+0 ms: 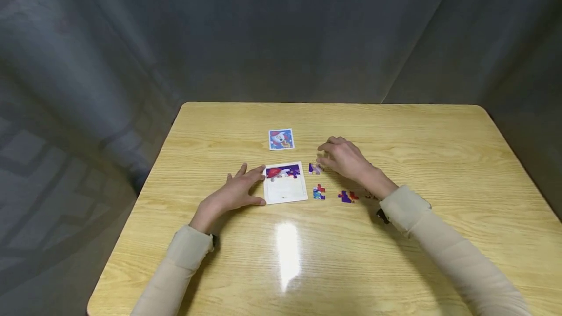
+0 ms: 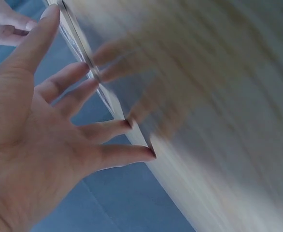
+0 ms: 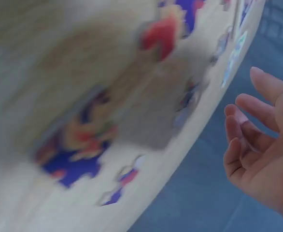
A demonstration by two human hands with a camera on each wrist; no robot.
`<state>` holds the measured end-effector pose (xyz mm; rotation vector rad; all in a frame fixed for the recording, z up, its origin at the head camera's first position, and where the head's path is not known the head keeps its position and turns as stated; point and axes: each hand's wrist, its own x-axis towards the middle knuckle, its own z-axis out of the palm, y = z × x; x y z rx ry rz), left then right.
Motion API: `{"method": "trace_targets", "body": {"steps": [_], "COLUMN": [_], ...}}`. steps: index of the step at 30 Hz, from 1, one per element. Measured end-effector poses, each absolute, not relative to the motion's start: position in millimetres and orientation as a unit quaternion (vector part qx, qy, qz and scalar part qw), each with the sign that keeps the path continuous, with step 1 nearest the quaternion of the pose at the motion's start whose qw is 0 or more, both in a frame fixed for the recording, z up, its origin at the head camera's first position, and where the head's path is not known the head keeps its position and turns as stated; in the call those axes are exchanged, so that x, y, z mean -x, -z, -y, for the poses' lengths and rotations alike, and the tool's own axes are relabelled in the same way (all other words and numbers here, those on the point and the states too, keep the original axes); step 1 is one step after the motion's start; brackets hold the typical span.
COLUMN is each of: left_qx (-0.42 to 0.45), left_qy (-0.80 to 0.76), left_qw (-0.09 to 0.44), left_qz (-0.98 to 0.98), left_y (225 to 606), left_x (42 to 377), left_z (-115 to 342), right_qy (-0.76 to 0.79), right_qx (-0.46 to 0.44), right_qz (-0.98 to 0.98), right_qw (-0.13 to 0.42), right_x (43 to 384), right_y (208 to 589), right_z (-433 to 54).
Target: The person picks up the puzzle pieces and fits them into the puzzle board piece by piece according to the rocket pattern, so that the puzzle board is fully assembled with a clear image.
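A white puzzle tray point(image 1: 285, 192) lies on the table with a row of joined pieces point(image 1: 281, 171) along its far side, in purple, red and white. My left hand point(image 1: 234, 193) rests at the tray's left edge, fingers spread and thumb by the near corner. In the left wrist view, its fingertips point(image 2: 144, 153) touch down along the tabletop. Above the loose pieces, my right hand point(image 1: 344, 157) hovers with relaxed, slightly bent fingers and holds nothing. Close under its fingertips lies a purple and white puzzle piece point(image 1: 314, 168). A blue and red piece point(image 1: 319, 192) sits right of the tray.
Beyond the tray lies a small square picture card point(image 1: 281, 139). A purple and red puzzle piece point(image 1: 347, 197) lies farther right, with others partly hidden under my right arm. The wooden table point(image 1: 439, 160) ends at a grey curtain point(image 1: 281, 38).
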<state>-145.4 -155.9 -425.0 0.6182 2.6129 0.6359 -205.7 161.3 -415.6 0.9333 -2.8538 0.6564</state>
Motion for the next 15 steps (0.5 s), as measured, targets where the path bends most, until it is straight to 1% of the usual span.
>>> {"method": "trace_targets", "body": {"steps": [4,6,7,12,15], "left_qx": [-0.225,-0.226,-0.226,-0.22,-0.217], "left_qy": [-0.215,-0.211,-0.209,-0.203,-0.2], "left_qw": [0.182,0.179,0.179,0.18,0.181], "left_qz": [-0.933,-0.934,-0.934,-0.937,-0.938], "left_y": [422.5,422.1,422.2,425.2,427.0], "left_x": [144.5,144.2,143.9,142.7,143.0], "left_z": [153.8,152.4,151.7,147.9,146.4], "right_qy": [-0.208,-0.203,-0.201,-0.203,-0.203], "right_qx": [-0.276,-0.269,-0.269,-0.278,-0.281], "right_qz": [0.938,0.941,0.941,0.939,0.938], "right_qw": [-0.026,-0.041,-0.041,0.001,0.014], "right_x": [199.3,195.9,194.3,188.4,186.6], "right_y": [420.2,423.0,424.4,431.4,434.3], "right_z": [-164.8,-163.2,-162.2,-157.6,-156.3]}}
